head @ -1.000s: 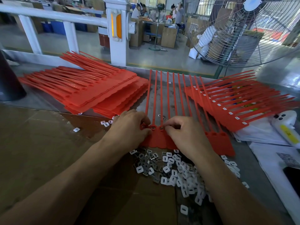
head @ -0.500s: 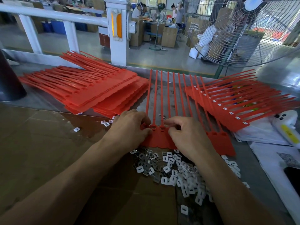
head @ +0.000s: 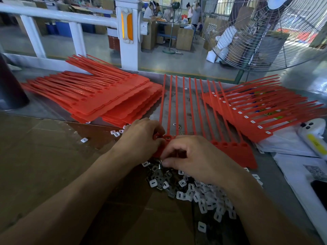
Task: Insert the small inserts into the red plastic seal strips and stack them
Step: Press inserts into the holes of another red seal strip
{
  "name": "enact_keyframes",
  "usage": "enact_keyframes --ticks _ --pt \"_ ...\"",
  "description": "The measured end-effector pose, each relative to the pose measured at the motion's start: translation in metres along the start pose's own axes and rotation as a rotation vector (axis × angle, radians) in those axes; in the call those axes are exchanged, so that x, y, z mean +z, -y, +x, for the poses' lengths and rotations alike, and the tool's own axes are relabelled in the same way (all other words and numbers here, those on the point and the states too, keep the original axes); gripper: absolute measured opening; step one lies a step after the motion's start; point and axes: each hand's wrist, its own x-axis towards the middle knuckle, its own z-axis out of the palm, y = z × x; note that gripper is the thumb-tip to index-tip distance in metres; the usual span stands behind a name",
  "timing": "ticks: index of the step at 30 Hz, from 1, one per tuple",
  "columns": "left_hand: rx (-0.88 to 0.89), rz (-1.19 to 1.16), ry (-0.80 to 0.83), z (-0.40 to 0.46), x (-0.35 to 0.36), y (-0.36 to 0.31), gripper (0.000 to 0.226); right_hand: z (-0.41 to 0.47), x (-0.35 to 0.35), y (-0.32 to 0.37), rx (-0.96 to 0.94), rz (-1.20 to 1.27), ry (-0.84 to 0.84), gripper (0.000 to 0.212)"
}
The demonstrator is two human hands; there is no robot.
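Observation:
A red sheet of joined seal strips (head: 235,152) lies flat in front of me, its thin tails pointing away. My left hand (head: 141,138) grips the sheet's left end at the sockets with curled fingers. My right hand (head: 196,158) is curled over the sheet's near edge, its fingertips at the top of a pile of small white inserts (head: 203,195). Whether it pinches an insert is hidden. One stack of red strips (head: 106,103) without visible inserts lies at the left. A fanned stack with white inserts fitted (head: 256,112) lies at the right.
Brown cardboard (head: 44,165) covers the bench at the left. White papers (head: 300,174), a white handheld device (head: 316,138) and a dark phone sit at the right. A dark object (head: 10,89) stands far left. A white railing (head: 127,32) and a big fan (head: 265,32) are behind.
My right hand has drawn back from the sockets on the sheet toward me, down to the pile of white inserts. My left hand has stayed on the sheet's left end.

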Motion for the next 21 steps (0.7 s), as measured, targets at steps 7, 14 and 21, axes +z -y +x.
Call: enact_keyframes --ticks 7,14,21 --pt "-0.004 -0.001 -0.002 -0.0003 0.0014 0.0003 0.025 -0.0006 0.0029 -0.0009 -0.015 -0.047 0.014 0.01" --pt "0.0 -0.007 0.004 -0.001 0.001 0.0008 0.025 -0.004 0.0038 0.0001 -0.009 -0.049 0.029 0.012" --pt "-0.027 -0.058 -0.028 -0.0004 0.0024 0.0012 0.021 -0.0022 0.0022 -0.0002 0.044 0.322 -0.176 0.008"
